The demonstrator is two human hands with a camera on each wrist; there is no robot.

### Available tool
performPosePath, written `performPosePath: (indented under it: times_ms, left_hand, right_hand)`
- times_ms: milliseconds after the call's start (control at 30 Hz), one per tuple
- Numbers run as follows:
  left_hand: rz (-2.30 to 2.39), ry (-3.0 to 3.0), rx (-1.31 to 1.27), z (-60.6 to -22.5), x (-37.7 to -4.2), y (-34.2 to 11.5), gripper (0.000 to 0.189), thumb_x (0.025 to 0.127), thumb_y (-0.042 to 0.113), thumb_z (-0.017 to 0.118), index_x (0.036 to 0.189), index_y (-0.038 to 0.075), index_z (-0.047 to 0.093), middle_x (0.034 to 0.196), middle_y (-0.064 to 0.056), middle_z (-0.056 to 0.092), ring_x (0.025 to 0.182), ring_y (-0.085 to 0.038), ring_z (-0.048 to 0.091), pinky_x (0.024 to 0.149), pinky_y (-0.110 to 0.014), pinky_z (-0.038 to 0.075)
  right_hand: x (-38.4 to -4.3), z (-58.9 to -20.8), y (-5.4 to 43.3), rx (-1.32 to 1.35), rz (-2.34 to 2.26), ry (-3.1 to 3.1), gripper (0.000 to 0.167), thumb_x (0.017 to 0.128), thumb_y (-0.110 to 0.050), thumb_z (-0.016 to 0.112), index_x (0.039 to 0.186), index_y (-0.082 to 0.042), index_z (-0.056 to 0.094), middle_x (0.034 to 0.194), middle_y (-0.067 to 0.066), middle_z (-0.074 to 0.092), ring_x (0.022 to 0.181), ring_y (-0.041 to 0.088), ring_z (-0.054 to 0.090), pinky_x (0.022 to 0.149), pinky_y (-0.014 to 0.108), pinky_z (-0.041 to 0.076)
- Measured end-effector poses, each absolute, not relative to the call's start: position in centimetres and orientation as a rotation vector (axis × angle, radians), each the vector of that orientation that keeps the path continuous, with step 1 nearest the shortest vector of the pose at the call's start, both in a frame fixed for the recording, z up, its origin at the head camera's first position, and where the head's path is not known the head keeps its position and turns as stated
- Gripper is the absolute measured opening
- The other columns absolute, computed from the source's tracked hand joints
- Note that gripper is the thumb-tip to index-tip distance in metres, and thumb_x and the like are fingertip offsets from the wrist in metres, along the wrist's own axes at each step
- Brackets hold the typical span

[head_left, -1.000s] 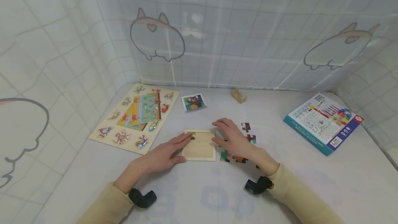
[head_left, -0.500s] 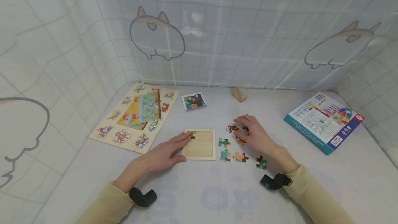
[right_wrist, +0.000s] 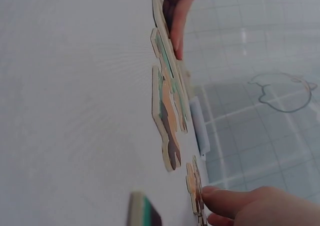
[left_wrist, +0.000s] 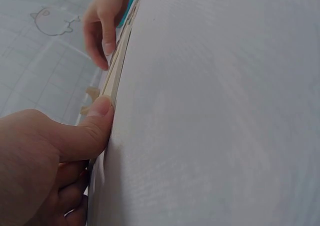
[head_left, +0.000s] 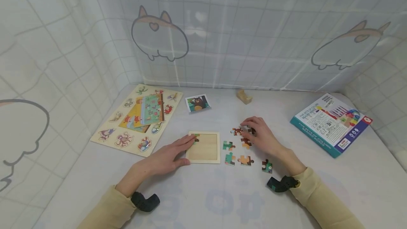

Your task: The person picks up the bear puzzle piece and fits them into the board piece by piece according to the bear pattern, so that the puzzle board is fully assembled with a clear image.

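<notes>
My left hand rests at the left side of a small square wooden tray, fingers reaching over its upper left corner and thumb touching its edge. One green-and-brown puzzle piece lies in that corner, partly covered by the fingers. My right hand is low over loose pieces to the right of the tray. Its thumb and index fingertips stand around a brown puzzle piece; whether they pinch it is hidden. Beside them lie a brown-and-orange piece, a green piece and an orange piece.
A wooden animal board with printed cards on it lies at the left. Behind the tray is a bear picture card. A small wooden block stands near the back wall. The bead-set box lies at the right.
My right hand has moved from the tray's right edge out over the loose pieces, and its thumb and index have drawn slightly closer together. My left hand has stayed at the tray.
</notes>
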State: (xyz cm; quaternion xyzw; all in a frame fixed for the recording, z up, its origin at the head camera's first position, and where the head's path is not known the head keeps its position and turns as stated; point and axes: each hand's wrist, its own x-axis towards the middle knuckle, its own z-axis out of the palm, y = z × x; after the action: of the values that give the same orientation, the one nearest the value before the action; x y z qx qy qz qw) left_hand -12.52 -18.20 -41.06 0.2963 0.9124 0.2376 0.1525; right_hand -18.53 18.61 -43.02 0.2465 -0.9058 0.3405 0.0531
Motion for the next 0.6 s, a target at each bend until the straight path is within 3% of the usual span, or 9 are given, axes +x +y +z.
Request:
performPosePath:
  times_ms: [600]
  left_hand:
    - [0.684, 2.617, 0.827, -40.82, -12.43, -18.18, 0.074, 0.097, 0.039, 0.064, 0.158, 0.013, 0.029, 0.168, 0.001, 0.017, 0.154, -0.023, 0.017, 0.122, -0.047, 0.027]
  right_hand:
    - [-18.59, -43.77, 18.30, 0.741, 1.001, -2.734, 0.024, 0.093, -0.015, 0.072, 0.114, -0.004, 0.071, 0.124, 0.012, 0.057, 0.119, 0.032, 0.046, 0.095, 0.049, 0.046]
